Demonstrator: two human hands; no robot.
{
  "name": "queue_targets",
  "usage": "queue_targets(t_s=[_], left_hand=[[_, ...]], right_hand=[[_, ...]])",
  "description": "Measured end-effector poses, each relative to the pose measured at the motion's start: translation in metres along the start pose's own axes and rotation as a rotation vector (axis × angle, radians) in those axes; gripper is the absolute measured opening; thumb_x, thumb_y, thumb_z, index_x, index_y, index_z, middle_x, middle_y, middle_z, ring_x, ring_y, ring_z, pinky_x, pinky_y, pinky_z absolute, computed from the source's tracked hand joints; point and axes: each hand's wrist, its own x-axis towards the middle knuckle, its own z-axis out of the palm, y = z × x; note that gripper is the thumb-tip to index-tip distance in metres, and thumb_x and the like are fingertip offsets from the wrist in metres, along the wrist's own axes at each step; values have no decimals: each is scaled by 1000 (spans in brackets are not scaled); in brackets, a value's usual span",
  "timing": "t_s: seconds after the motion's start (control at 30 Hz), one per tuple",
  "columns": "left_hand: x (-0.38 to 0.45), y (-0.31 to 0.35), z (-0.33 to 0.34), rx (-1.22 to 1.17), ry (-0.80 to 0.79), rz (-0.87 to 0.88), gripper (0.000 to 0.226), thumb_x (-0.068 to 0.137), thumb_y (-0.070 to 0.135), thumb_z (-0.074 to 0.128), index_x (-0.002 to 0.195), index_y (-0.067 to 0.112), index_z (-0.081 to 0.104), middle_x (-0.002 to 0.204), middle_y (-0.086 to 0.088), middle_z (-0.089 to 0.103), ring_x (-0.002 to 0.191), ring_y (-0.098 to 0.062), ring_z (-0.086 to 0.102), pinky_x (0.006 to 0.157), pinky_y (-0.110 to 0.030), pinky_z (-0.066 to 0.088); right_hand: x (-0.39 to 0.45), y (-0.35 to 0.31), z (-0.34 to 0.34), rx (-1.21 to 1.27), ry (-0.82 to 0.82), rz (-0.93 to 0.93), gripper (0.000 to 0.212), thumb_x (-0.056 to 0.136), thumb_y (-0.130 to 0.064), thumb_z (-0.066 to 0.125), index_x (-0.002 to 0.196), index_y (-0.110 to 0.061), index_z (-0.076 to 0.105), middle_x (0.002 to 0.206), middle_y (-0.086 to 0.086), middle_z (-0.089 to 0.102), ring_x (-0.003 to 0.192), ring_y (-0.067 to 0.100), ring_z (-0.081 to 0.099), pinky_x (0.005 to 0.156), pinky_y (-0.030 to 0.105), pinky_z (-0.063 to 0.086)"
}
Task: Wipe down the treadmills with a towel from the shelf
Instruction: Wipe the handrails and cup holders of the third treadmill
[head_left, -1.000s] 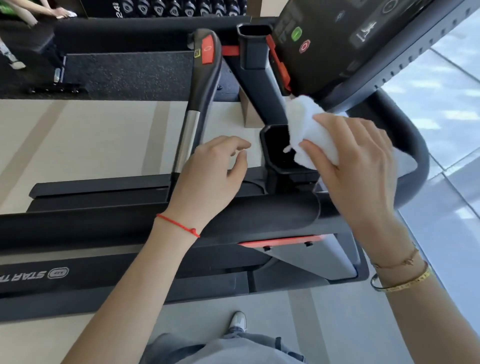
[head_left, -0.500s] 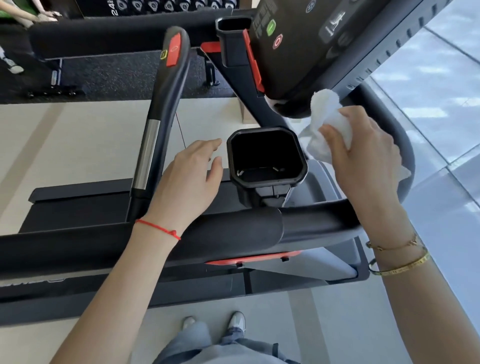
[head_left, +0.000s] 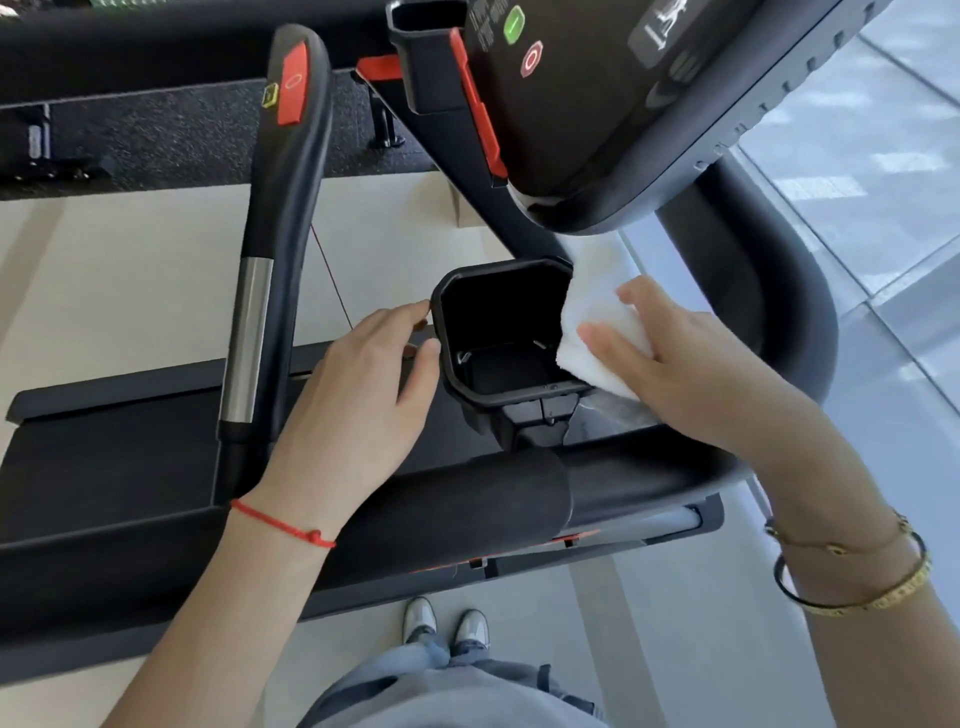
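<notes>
Pressing the white towel against the right rim of the treadmill's black cup holder, the right hand holds the cloth under its fingers, thumb on top; half a second ago the same towel was raised to the underside of the console, and a second ago it lay over this cup holder's edge. So the wiping has dropped from the console back to the holder, which suggests the upper panel is done for now and the holder's rim and inside are the step in hand. The left hand has slid up beside the holder's left wall, fingers loosely bent and touching it, gripping nothing. Beyond it stands the upright handle with its red button, and the padded front bar crosses below both wrists.
</notes>
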Motion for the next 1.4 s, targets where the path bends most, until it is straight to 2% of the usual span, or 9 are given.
queue_targets(t_s=[0.27,0.77,0.83,0.87,0.93,1.03,1.13,1.27,1.4], left_hand=[[-6,-1,0,-36,-21,7,44,101,34,39,143,26,45,125,6,59,108,-14,60,94,-39,51],[-5,3,3,-45,-18,-26,44,99,36,40,141,25,47,128,7,59,113,-12,60,98,-37,50],[-3,3,2,-55,-29,-70,47,97,41,41,142,28,46,127,12,58,108,-5,60,96,-31,48],[-2,4,1,-66,-45,-95,49,95,44,40,142,30,45,123,15,58,104,-2,59,95,-29,48],[2,5,-2,-85,-90,-141,53,91,49,39,143,36,42,117,21,57,98,3,58,90,-25,47],[10,4,-5,-54,-168,-158,56,90,55,36,144,40,35,119,26,49,93,15,52,79,-11,39],[19,4,-9,-13,-193,-160,53,89,57,37,140,41,38,117,28,44,92,18,49,72,-8,37],[25,3,-9,-13,-181,-158,42,90,56,38,129,41,42,114,31,47,94,7,56,77,-14,44],[23,-2,-5,-67,-187,-192,36,91,59,36,119,38,41,109,19,53,92,-6,61,81,-37,54]], right_hand=[[17,-13,-1,-36,-65,0,36,100,-44,38,110,-10,45,72,-3,47,65,16,46,61,35,31],[25,-10,-14,-152,-99,-158,30,101,-39,44,105,-9,42,73,-3,47,61,7,43,54,14,36],[22,-8,-16,-238,-103,-279,43,101,-39,38,130,-8,38,89,1,55,69,16,51,65,12,42],[22,-6,-16,-295,-102,-339,53,99,-42,34,142,-11,30,105,6,58,82,24,56,79,25,47],[25,-4,-20,-358,-103,-420,64,95,-48,27,151,-18,20,131,10,52,101,36,57,90,47,46],[48,-3,-26,-333,-144,-552,62,99,-46,34,154,-22,19,150,6,40,118,36,53,98,47,43],[77,-13,-26,-260,-230,-683,52,102,-35,42,150,-21,30,137,7,50,113,30,54,95,36,42],[96,-33,-8,-332,-223,-773,45,102,-33,43,144,-18,37,125,7,55,103,30,57,87,44,46],[104,-55,14,-413,-185,-840,38,101,-37,40,135,-19,43,110,4,58,90,29,60,69,36,41]])
